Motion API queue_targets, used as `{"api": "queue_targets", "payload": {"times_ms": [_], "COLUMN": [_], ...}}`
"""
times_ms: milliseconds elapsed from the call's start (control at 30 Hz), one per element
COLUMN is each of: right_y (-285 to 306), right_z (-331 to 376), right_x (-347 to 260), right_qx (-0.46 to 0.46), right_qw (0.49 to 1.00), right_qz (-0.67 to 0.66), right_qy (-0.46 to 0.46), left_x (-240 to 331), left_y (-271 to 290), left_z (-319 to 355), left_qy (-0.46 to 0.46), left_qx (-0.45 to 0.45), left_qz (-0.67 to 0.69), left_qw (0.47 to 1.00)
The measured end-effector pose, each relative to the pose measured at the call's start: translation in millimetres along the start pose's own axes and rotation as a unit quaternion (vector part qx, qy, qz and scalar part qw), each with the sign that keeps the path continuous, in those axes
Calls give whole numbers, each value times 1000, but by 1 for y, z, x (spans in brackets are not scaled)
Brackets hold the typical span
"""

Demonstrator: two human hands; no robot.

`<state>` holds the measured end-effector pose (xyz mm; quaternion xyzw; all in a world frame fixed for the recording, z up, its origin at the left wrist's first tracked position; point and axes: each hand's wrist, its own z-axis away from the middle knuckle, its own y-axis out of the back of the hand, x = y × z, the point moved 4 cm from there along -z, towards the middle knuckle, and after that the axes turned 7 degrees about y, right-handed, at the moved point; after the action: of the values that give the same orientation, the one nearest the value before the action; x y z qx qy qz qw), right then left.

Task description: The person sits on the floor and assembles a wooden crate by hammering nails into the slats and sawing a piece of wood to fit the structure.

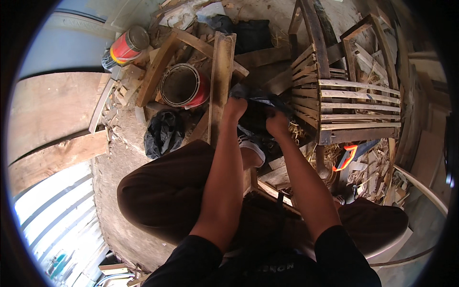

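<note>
Between my legs I hold a black plastic bag (260,97) by its rim, stretched across from one hand to the other. My left hand (235,109) is closed round the bag's left edge, beside an upright wooden beam (222,81). On the other side my right hand (278,124) grips the bag's right edge with curled fingers, close to a slatted wooden frame (359,106). The bag's dark inside hides whatever it may contain.
A red bucket (201,93) stands left of the beam, above a crumpled black bag (164,134). A red can (128,45) is farther back. An orange-handled saw (348,155) lies at right among wood scraps (370,177). Wooden boards (55,110) lean at left.
</note>
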<state>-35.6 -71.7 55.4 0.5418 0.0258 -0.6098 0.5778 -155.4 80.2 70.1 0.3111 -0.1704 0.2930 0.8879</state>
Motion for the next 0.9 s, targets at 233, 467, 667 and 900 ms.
{"api": "queue_targets", "payload": {"times_ms": [233, 467, 667, 900], "right_y": [-44, -59, -69, -59], "right_z": [-4, -21, -26, -39], "right_x": [1, 1, -6, -51], "right_qx": [-41, -88, -81, -196], "right_qw": [990, 965, 961, 935], "right_qz": [17, 123, 140, 228], "right_qy": [131, 215, 225, 185], "left_x": [-3, 1, -12, 15], "left_y": [11, 9, 2, 16], "left_z": [2, 12, -11, 33], "left_qy": [98, 143, 90, 103], "left_qx": [-128, -167, -221, -166], "left_qz": [42, 93, 168, 214], "left_qw": [986, 971, 956, 957]}}
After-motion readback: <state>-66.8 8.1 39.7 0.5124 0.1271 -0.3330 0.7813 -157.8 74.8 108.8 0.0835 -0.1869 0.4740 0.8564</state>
